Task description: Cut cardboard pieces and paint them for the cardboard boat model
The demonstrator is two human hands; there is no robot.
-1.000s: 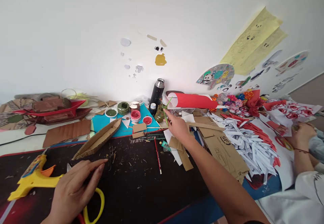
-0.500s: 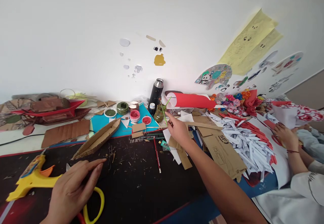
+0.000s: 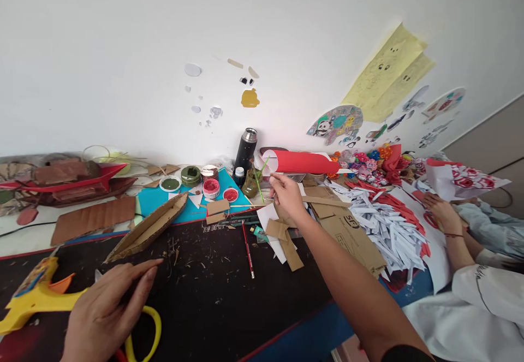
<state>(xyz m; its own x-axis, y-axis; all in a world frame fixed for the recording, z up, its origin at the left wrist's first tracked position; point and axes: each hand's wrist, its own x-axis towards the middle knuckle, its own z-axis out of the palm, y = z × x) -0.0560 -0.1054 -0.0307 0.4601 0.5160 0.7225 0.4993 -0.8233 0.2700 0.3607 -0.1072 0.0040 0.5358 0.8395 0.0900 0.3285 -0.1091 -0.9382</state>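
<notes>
- A thin green stick [image 3: 259, 179] is pinched in the fingertips of the right hand [image 3: 286, 195], far across the table, just right of a small olive jar [image 3: 249, 185].
- The stick's long axis runs steeply, tilted from upper right to lower left; its lower end is in or just behind the jar's mouth, and which of the two cannot be told.
- The right hand is closed on the stick, with the arm stretched far out from the near right; it is by far the nearer hand to the jar.
- A black flask [image 3: 245, 150] stands upright just behind the jar, with a small capped bottle [image 3: 238, 175] beside it on the left.
- A red paper roll [image 3: 305, 162] lies on its side just right of the stick's upper end, its long axis left to right.
- Left of the jar, paint pots [image 3: 210, 187] are set on a blue sheet [image 3: 164, 201].
- The left hand [image 3: 104, 313] is laid near and left on the dark mat [image 3: 213, 296], well apart from the stick; its fingers are stretched out loosely over yellow scissors [image 3: 143, 334], and no firm grip on anything is seen.
- A yellow glue gun [image 3: 33, 296] lies just left of that hand.
- A cardboard boat [image 3: 149, 228] lies between the left hand and the pots, its long axis from near left to far right.
- A red pencil [image 3: 247, 242] lies on the mat between the two hands, pointing near to far.
- At the far right another person's hand [image 3: 440, 212] is rested on red and white paper [image 3: 388, 225].
</notes>
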